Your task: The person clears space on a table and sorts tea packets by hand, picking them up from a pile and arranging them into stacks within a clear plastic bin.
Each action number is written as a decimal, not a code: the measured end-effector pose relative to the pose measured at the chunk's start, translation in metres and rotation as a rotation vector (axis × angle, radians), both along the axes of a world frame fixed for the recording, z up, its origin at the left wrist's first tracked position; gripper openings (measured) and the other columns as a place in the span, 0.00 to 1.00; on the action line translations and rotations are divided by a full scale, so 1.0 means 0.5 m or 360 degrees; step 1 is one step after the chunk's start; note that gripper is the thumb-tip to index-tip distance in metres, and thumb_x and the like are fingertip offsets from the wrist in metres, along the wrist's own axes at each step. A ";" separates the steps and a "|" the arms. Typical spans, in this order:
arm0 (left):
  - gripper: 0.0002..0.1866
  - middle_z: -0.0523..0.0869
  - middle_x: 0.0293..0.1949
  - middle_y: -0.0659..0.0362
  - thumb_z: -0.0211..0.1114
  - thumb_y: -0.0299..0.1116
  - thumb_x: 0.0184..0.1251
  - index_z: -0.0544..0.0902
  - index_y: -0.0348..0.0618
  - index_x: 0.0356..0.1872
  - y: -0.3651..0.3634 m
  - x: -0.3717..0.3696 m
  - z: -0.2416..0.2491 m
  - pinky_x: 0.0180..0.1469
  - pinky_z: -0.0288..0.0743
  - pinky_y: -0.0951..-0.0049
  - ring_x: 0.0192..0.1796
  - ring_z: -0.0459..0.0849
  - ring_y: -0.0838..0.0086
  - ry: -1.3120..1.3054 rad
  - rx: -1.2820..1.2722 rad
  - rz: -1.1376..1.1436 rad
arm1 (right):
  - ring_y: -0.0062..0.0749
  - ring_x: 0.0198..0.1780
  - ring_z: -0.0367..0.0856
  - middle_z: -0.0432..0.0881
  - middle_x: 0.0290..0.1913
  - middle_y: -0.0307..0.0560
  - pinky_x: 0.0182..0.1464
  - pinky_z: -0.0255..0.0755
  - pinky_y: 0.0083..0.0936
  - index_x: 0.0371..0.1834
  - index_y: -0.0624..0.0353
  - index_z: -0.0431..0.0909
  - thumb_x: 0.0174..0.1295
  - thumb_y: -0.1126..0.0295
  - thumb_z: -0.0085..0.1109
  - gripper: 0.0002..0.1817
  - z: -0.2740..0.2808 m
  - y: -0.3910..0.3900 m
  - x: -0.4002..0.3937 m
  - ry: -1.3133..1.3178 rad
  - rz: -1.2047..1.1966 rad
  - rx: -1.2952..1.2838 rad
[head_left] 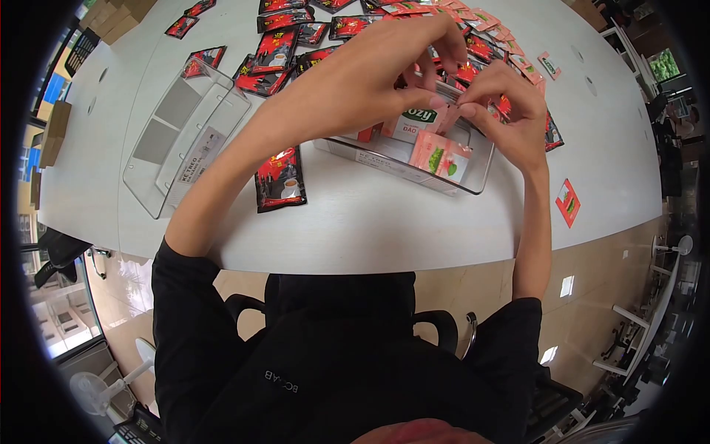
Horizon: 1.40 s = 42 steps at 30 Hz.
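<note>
Over a clear plastic bin (484, 166), my left hand (384, 78) arches with its fingers bent and apart from the thumb. The left thumb tip lies by a pink tea sachet (449, 118). My right hand (506, 103) pinches that sachet's edge between thumb and forefinger, at the bin's far side. Inside the bin, a pink and white sachet (440, 157) lies in front, and another with a green label (410, 127) leans behind it. Part of a red packet (367, 134) shows at the bin's left end. My left hand hides some of the bin.
A second clear bin (159, 174) with a paper label stands to the left. Black and red coffee packets (277, 48) spread across the far table, with one packet (281, 180) nearer me. Pink sachets (492, 22) lie at the back right. A red sachet (568, 202) lies near the right edge.
</note>
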<state>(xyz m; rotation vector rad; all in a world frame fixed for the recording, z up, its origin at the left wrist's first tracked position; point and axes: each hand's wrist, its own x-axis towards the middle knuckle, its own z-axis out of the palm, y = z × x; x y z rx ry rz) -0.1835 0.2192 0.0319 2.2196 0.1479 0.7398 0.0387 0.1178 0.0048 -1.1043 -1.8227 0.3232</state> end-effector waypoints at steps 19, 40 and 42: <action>0.10 0.79 0.57 0.60 0.65 0.29 0.58 0.88 0.44 0.41 -0.039 0.027 -0.072 0.68 0.67 0.64 0.65 0.73 0.68 0.0358 0.1627 0.0113 | 0.17 0.26 0.80 0.83 0.27 0.39 0.32 0.70 0.15 0.42 0.64 0.84 0.74 0.68 0.62 0.09 -0.006 -0.009 0.015 0.0243 -0.0445 0.0485; 0.12 0.88 0.31 0.58 0.75 0.32 0.64 0.80 0.36 0.32 -0.005 -0.001 0.018 0.36 0.81 0.73 0.35 0.91 0.73 0.0080 0.0005 0.0112 | 0.13 0.20 0.75 0.80 0.22 0.36 0.23 0.61 0.14 0.47 0.62 0.84 0.69 0.72 0.65 0.08 0.008 -0.010 0.019 0.0285 0.0083 0.0132; 0.13 0.88 0.29 0.58 0.75 0.32 0.63 0.80 0.35 0.30 -0.003 -0.005 0.022 0.38 0.82 0.73 0.34 0.91 0.72 0.0109 0.0087 0.0220 | 0.13 0.19 0.74 0.80 0.22 0.36 0.22 0.61 0.14 0.45 0.62 0.85 0.69 0.72 0.65 0.07 0.006 -0.017 0.027 0.0276 0.0051 0.0009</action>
